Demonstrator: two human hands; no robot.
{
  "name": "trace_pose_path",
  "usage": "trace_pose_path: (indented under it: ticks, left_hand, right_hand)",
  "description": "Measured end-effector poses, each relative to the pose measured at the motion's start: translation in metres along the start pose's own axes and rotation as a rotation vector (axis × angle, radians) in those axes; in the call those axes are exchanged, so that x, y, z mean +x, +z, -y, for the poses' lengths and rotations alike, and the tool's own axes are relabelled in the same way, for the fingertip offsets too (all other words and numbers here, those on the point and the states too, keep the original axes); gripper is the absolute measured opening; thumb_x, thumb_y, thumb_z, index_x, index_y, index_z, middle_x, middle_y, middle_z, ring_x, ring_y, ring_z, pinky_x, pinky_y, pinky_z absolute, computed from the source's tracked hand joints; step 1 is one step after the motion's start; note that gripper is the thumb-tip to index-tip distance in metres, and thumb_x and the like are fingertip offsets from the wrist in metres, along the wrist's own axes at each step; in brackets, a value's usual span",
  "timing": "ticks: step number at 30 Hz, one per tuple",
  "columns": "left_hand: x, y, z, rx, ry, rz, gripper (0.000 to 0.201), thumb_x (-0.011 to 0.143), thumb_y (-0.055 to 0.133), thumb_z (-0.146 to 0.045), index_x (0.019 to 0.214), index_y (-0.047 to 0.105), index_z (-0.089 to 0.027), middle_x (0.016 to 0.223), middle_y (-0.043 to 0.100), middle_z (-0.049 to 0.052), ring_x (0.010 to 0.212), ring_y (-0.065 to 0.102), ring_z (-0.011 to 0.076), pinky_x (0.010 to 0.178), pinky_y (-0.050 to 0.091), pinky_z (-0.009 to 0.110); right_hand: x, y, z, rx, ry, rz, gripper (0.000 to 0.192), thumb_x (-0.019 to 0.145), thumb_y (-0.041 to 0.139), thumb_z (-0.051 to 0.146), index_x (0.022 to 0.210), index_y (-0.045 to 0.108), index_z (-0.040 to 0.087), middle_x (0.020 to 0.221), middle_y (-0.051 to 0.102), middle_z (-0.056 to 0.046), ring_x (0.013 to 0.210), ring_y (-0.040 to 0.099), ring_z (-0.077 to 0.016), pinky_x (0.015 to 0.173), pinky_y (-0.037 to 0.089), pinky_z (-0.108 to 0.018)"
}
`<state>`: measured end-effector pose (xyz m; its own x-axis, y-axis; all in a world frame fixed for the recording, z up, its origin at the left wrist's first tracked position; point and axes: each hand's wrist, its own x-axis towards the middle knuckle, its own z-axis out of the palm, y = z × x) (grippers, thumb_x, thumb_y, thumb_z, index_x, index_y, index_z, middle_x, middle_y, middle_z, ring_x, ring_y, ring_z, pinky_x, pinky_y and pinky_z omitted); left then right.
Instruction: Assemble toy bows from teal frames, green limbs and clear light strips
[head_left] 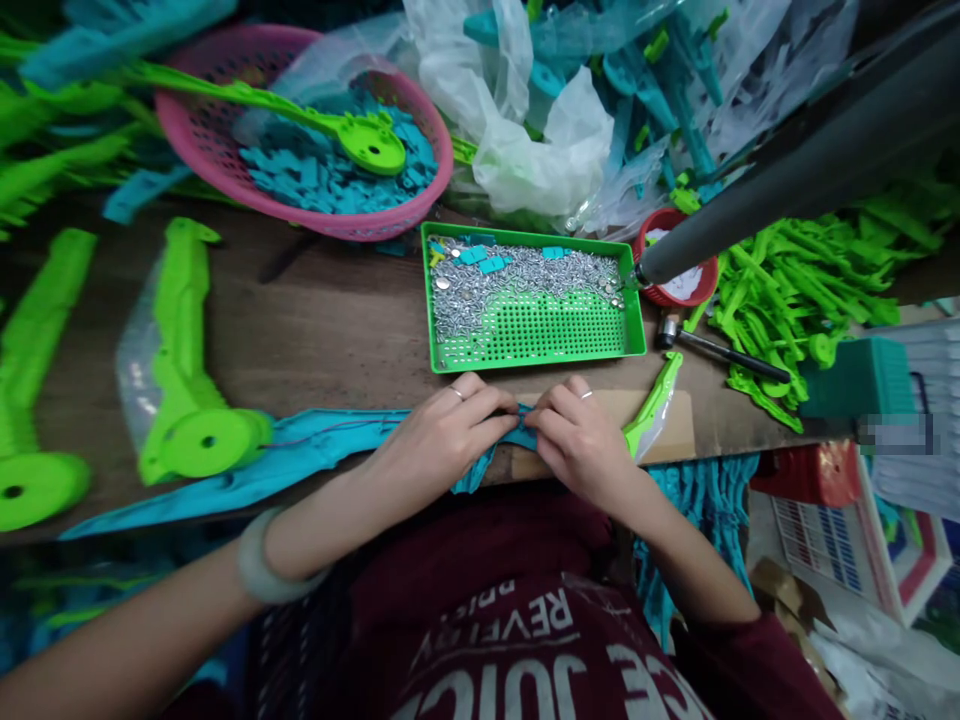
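Wood table (337,320) fills mid-frame, with a green tray (534,340) at centre and a pink basket (304,130) upper left. Left hand (442,435) and right hand (577,440), both closed, pinch a long teal part (247,470) at lower centre.

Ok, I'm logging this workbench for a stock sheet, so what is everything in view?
teal plastic piece: one, teal, front table edge, held by both hands
green tray: one, green, table centre, holding small silver metal parts
pink basket: one, pink, back left, with small teal parts and a long green piece across it
green plastic shells: several, lime, table left
green plastic pile: many, lime, right
hammer: one, dark handle, right of the tray
red bowl: one, red, behind the hammer
plastic bags: several, clear and white, back centre
left hand: on the teal piece
right hand: on the teal piece
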<state>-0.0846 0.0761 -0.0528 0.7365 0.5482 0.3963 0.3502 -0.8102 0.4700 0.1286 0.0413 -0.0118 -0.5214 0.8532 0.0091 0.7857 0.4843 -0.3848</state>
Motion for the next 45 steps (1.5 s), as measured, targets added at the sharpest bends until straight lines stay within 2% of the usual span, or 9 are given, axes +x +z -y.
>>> trace_pose_path:
  ticks: [10, 21, 25, 30, 39, 45]
  left_hand:
    - [-0.001, -0.001, 0.001, -0.077, -0.06, 0.018, 0.029, 0.105, 0.041, -0.02, 0.111, 0.069, -0.017, 0.11, 0.07, 0.009, 0.099, 0.055, 0.0219, 0.086, 0.053, 0.037]
    - [-0.001, 0.0, 0.0, -0.082, -0.048, -0.007, 0.027, 0.104, 0.042, -0.018, 0.108, 0.068, -0.015, 0.109, 0.07, 0.01, 0.099, 0.054, 0.022, 0.085, 0.052, 0.035]
    - [-0.001, 0.0, 0.001, -0.079, -0.042, 0.009, 0.027, 0.104, 0.043, -0.018, 0.103, 0.07, -0.016, 0.112, 0.07, 0.01, 0.099, 0.054, 0.0222, 0.085, 0.052, 0.036]
    - [-0.001, -0.002, 0.0, -0.051, -0.023, 0.003, 0.027, 0.104, 0.043, -0.018, 0.108, 0.07, -0.014, 0.111, 0.07, 0.011, 0.099, 0.053, 0.0226, 0.086, 0.053, 0.036]
    - [0.0, -0.001, 0.0, -0.018, -0.003, -0.012, 0.027, 0.104, 0.045, -0.021, 0.103, 0.071, -0.012, 0.108, 0.07, 0.012, 0.097, 0.054, 0.0229, 0.082, 0.055, 0.036]
    - [0.002, -0.001, 0.0, 0.021, 0.019, -0.029, 0.03, 0.104, 0.042, -0.016, 0.101, 0.071, -0.01, 0.105, 0.07, 0.013, 0.094, 0.054, 0.0231, 0.078, 0.054, 0.035]
  right_hand:
    - [-0.003, 0.004, 0.006, 0.016, 0.15, 0.013, 0.023, 0.103, 0.041, 0.019, 0.092, 0.062, 0.019, 0.093, 0.059, -0.01, 0.093, 0.045, -0.0265, 0.086, 0.044, -0.042]
    - [-0.002, 0.006, 0.005, 0.022, 0.134, 0.012, 0.023, 0.104, 0.04, 0.021, 0.093, 0.059, 0.02, 0.095, 0.058, -0.01, 0.093, 0.045, -0.026, 0.085, 0.043, -0.041]
    - [0.001, 0.009, 0.007, -0.027, 0.148, -0.014, 0.026, 0.104, 0.039, 0.019, 0.089, 0.06, 0.02, 0.091, 0.057, -0.011, 0.091, 0.044, -0.0274, 0.083, 0.042, -0.042]
    - [0.001, 0.015, 0.007, -0.027, 0.174, -0.083, 0.024, 0.103, 0.041, 0.019, 0.088, 0.06, 0.02, 0.088, 0.057, -0.01, 0.089, 0.046, -0.0268, 0.082, 0.044, -0.041]
    - [-0.003, 0.012, -0.001, -0.045, -0.029, -0.106, 0.026, 0.102, 0.043, 0.015, 0.088, 0.065, 0.016, 0.088, 0.06, -0.009, 0.085, 0.046, -0.0234, 0.078, 0.045, -0.038]
    - [-0.005, 0.006, 0.002, -0.052, -0.071, -0.118, 0.028, 0.101, 0.042, 0.011, 0.093, 0.069, 0.013, 0.087, 0.059, -0.011, 0.085, 0.044, -0.0235, 0.073, 0.045, -0.038]
